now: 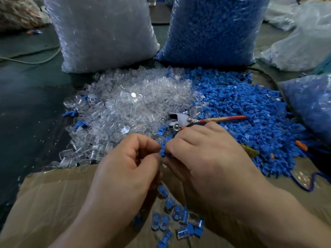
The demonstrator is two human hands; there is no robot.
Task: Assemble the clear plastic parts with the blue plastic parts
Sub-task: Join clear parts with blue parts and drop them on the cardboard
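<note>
A heap of clear plastic parts (129, 106) lies on the floor ahead, with a heap of blue plastic parts (238, 104) to its right. My left hand (129, 169) and my right hand (206, 154) meet over the near edge of the heaps. My right hand pinches a blue part (163, 149) with curled fingers. My left hand's fingers curl toward that same spot; what they hold is hidden. Several joined clear-and-blue pieces (177, 217) lie on the cardboard (53, 203) below my hands.
A metal plier tool (184, 120) with a red handle rests on the heaps just beyond my right hand. A large bag of clear parts (102, 31) and one of blue parts (213, 27) stand behind. Another blue bag (311, 102) sits right.
</note>
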